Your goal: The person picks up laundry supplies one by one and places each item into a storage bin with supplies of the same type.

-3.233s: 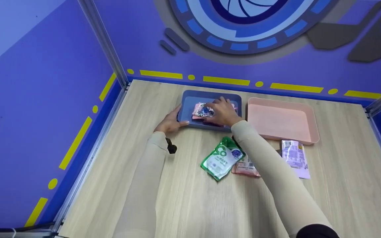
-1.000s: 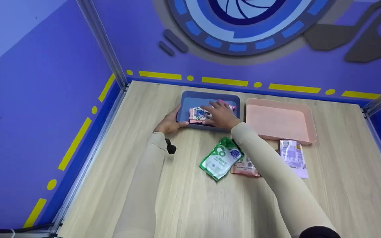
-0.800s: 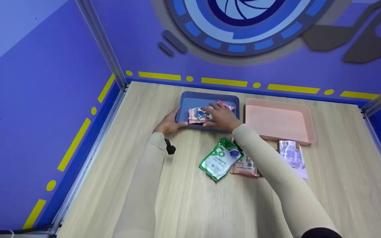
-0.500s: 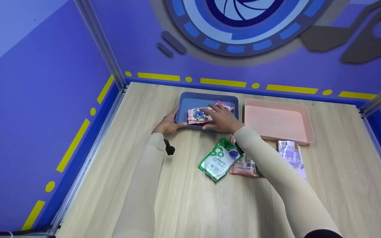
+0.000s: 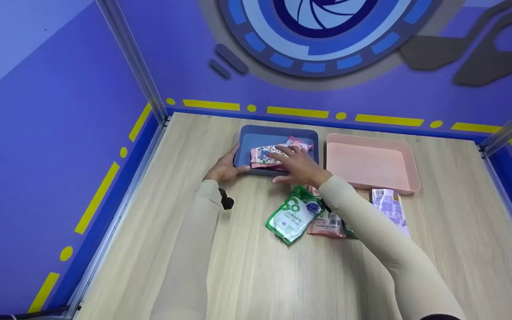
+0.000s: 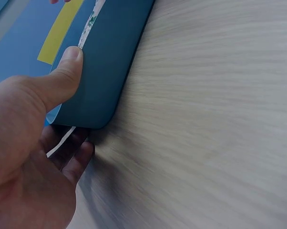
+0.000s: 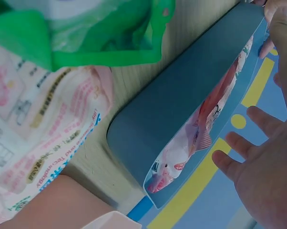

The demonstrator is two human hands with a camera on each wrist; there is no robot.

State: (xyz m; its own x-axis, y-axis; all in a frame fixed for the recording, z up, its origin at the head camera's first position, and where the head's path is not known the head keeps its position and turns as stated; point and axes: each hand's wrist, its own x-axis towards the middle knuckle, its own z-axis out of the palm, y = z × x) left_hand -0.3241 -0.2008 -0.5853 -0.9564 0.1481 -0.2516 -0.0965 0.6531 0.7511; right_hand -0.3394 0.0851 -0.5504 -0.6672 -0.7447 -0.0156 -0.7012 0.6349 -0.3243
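Observation:
A blue tray stands on the table with pink floral packets lying in it. My left hand grips the tray's near left corner. In the left wrist view the thumb lies against the near wall, and the fingers reach round the end. My right hand hovers over the tray's near right part. Its fingers are spread and hold nothing in the right wrist view, and it partly covers the packets in the head view.
To the right stands a pink tray. In front lie a green-and-white packet, a pink packet and a purple packet. My right forearm partly covers some packets. Blue walls border the table.
My right hand has let go of the floral packet and drawn back slightly toward me, fingers spreading. That packet now lies flatter, a little to the left. My left hand keeps its hold.

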